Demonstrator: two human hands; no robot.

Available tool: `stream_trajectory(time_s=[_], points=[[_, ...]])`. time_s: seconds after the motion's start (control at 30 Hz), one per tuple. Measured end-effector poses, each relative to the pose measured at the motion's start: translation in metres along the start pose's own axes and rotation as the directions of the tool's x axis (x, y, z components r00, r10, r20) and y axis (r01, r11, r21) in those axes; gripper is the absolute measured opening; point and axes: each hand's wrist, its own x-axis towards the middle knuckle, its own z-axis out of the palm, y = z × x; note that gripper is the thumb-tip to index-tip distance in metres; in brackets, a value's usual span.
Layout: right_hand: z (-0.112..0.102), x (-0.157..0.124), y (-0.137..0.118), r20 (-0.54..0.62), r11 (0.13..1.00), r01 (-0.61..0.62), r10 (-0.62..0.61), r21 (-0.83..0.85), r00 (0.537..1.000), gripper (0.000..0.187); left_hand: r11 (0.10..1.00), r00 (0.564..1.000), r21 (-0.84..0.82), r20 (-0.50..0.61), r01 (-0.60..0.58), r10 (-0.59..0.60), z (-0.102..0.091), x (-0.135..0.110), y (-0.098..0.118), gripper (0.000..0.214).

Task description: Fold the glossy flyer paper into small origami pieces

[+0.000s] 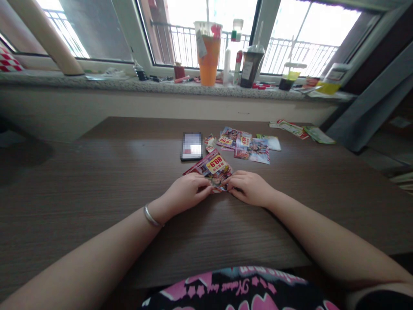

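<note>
Here, in the head view, the left hand covers the lower-left part of the flyer, and the right hand hides its lower-right corner; the small print is too blurred to read, and the phone's screen is pixelated. The flyer lies mid-frame, its red-banded long edge slanting from lower left to upper right, the yellow price patch facing up. Both hands hold its lower end, thumbs and forefingers narrowly together; the other fingers curl, and their undersides cannot be seen.
</note>
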Motion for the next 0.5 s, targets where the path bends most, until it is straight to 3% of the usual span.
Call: stream_trajectory(time_s=[0.23, 0.5], points=[[0.001, 0.0, -0.001, 0.003, 0.996, -0.003, 0.002, 0.087, 1.0, 0.014, 0.987, 0.99, -0.087, 0.027, 0.139, -0.137, 0.002, 0.0, -0.007, 0.031], [0.008, -0.003, 0.002, -0.062, 0.978, -0.135, 0.147, 0.159, 0.987, 0.017, 0.962, 0.964, -0.051, 0.016, 0.266, -0.266, 0.004, 0.002, -0.012, 0.029]])
